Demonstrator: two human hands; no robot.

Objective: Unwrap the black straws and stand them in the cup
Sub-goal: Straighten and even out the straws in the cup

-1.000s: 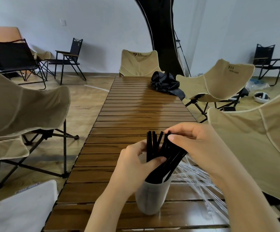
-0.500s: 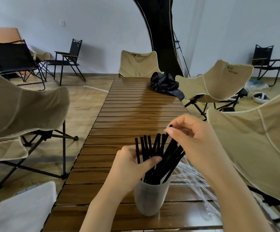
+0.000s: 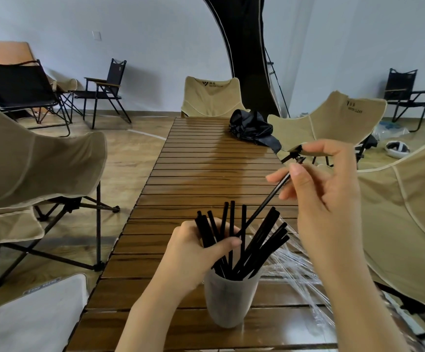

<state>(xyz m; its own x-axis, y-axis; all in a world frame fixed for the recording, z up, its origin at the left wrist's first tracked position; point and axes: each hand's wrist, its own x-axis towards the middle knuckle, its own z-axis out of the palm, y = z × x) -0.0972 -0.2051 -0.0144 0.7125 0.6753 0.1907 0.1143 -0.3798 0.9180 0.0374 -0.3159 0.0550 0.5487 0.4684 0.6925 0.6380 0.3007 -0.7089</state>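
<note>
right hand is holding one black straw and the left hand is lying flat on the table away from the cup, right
Not quite. The right hand does hold one black straw, but the left hand is not flat on the table. The head view shows its fingers and thumb curled round the bunch of straws standing in the cup.
</note>
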